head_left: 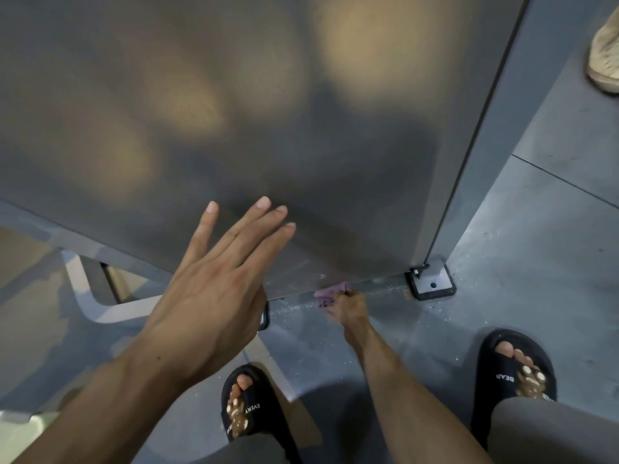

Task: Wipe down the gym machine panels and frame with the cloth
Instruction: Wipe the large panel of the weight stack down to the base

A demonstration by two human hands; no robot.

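From the head camera I look down a grey metal machine panel [234, 112] to the floor. My left hand [214, 296] lies flat on the panel, fingers straight and spread. My right hand [348, 308] reaches low and grips a bunched purple cloth [330, 293] against the panel's bottom edge, near a bolted foot plate [432, 283]. Black slides [516, 373] cover my feet on the grey floor [536, 229].

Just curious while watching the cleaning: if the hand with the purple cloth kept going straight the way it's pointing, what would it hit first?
The right hand points its cloth at the bottom edge of the grey panel, so it would probably meet that edge first; depth is unclear.
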